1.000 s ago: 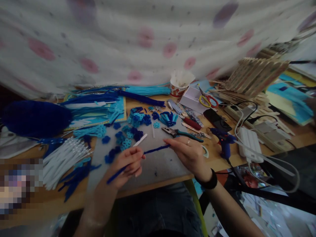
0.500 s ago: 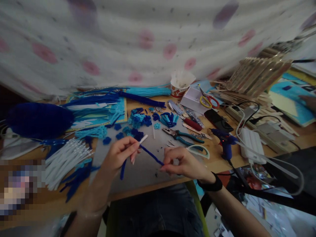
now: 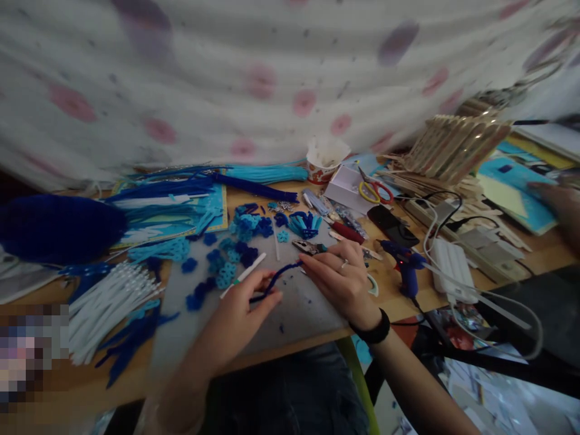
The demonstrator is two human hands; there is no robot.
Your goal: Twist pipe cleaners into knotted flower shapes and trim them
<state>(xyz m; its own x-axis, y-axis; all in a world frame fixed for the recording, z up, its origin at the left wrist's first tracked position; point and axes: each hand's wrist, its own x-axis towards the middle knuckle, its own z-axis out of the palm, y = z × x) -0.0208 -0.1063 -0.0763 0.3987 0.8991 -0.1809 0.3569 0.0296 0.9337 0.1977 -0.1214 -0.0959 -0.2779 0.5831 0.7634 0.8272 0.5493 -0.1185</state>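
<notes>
A dark blue pipe cleaner (image 3: pixel 281 271) stretches between my two hands above the grey mat (image 3: pixel 181 326). My left hand (image 3: pixel 247 305) pinches its lower, curved part between thumb and fingers. The other end is between the fingertips of my right hand (image 3: pixel 342 275), which wears a ring and a black wristband. A white stick (image 3: pixel 249 272) lies on the mat behind my left hand. Dark and light blue pipe-cleaner flowers (image 3: pixel 225 273) are grouped beyond it. Pliers (image 3: pixel 308 246) are partly covered by my right hand.
White stems (image 3: pixel 109 308) and a fluffy blue bundle (image 3: pixel 63 228) lie at the left. A glue gun (image 3: pixel 405 266), scissors (image 3: pixel 375 187), a paper cup (image 3: pixel 326 160) and a power strip (image 3: pixel 471 244) occupy the right. Another person's hand (image 3: pixel 559 202) appears at the far right.
The white stick has left my left hand and lies on the mat. Both hands have shifted right in view, my right one also up, and the blue pipe cleaner is now curved.
</notes>
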